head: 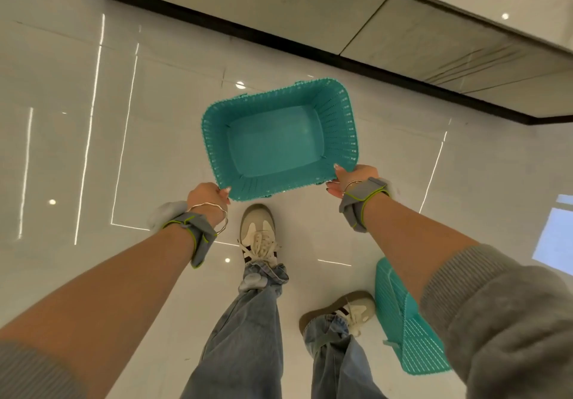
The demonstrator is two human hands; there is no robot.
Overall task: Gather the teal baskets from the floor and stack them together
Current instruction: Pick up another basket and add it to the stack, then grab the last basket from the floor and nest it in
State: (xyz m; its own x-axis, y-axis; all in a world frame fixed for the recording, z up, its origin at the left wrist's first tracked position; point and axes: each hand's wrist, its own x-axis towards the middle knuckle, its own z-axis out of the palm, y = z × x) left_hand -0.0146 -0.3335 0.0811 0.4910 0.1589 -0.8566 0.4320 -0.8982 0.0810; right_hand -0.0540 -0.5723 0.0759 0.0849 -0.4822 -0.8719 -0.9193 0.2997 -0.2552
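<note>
A teal perforated basket (pixel 279 138) hangs upright in front of me above the glossy floor, its inside empty. My left hand (pixel 206 194) grips its near left corner and my right hand (pixel 353 178) grips its near right corner. More teal edges show just beyond its far rim, so it may be nested in another; I cannot tell. A second teal basket (pixel 403 324) lies tipped on the floor at the lower right, beside my right shoe and partly hidden by my right arm.
My two feet in white sneakers (pixel 257 234) stand on the white tiled floor (pixel 93 119). A dark baseboard (pixel 279 39) and a grey wall panel run diagonally across the top. A bright window reflection (pixel 555 237) lies at the right edge.
</note>
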